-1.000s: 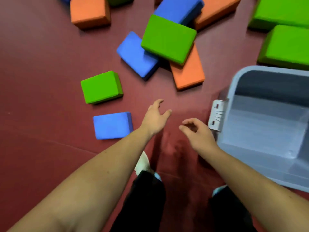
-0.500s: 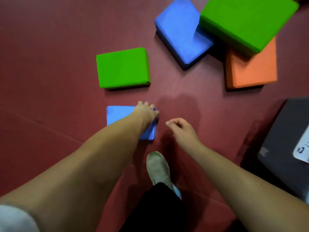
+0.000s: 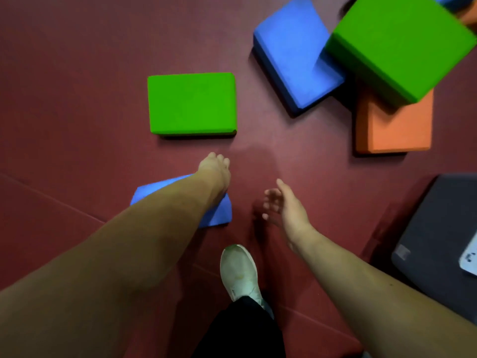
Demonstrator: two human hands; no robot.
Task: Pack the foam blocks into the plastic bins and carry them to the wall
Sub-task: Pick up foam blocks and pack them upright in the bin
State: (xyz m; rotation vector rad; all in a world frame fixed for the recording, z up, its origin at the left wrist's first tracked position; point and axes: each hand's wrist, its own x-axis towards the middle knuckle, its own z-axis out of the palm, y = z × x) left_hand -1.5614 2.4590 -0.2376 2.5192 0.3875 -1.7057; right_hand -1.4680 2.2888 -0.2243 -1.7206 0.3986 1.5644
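Note:
A small blue foam block (image 3: pixel 218 211) lies on the red floor just in front of me, mostly hidden under my left forearm. My left hand (image 3: pixel 215 169) curls over its far right edge and grips it, and the block sits tilted. My right hand (image 3: pixel 285 205) hovers a little to the right of the block with fingers spread and nothing in it. A flat green block (image 3: pixel 192 103) lies just beyond my left hand. The grey plastic bin (image 3: pixel 438 228) shows only as a dark corner at the right edge.
At the upper right a large green block (image 3: pixel 397 45) rests on a blue block (image 3: pixel 294 52) and an orange block (image 3: pixel 395 127). My white shoe (image 3: pixel 240 272) stands on the floor below my hands. A floor-mat seam runs diagonally at the left.
My view has dropped closer to the floor. My left hand has closed over the small blue block, which now looks tilted. My right hand has opened its fingers beside it.

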